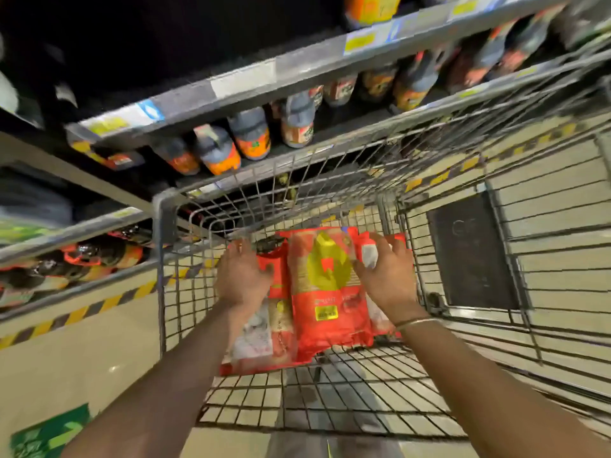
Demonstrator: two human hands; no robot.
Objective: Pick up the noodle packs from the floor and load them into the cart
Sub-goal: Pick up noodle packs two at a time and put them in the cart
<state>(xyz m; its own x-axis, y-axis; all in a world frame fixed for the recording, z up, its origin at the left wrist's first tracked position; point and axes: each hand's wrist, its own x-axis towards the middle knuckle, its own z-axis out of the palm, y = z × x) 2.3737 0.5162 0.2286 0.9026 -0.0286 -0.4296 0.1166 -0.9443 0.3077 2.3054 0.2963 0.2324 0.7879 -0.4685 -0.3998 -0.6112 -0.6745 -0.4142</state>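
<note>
Both my arms reach down into a grey wire cart point(162, 226). Several red noodle packs lie at its far end. The top pack point(325, 292), red with a yellow patch and a yellow label, lies flat between my hands. My left hand point(243, 276) rests with spread fingers on the left edge of the packs, over a lower pack point(264, 338). My right hand point(385, 272), a thin bangle on its wrist, lies on the right side of the top pack with fingers curled over its upper corner. Whether either hand grips a pack is unclear through the blur.
A shop shelf point(211, 104) with rows of orange-labelled bottles point(251, 133) runs along the cart's left and far side. A yellow-black hazard strip point(82, 314) marks the floor by the shelf base. A dark floor panel point(472, 252) shows through the cart's right side. A green floor sticker point(49, 434) lies bottom left.
</note>
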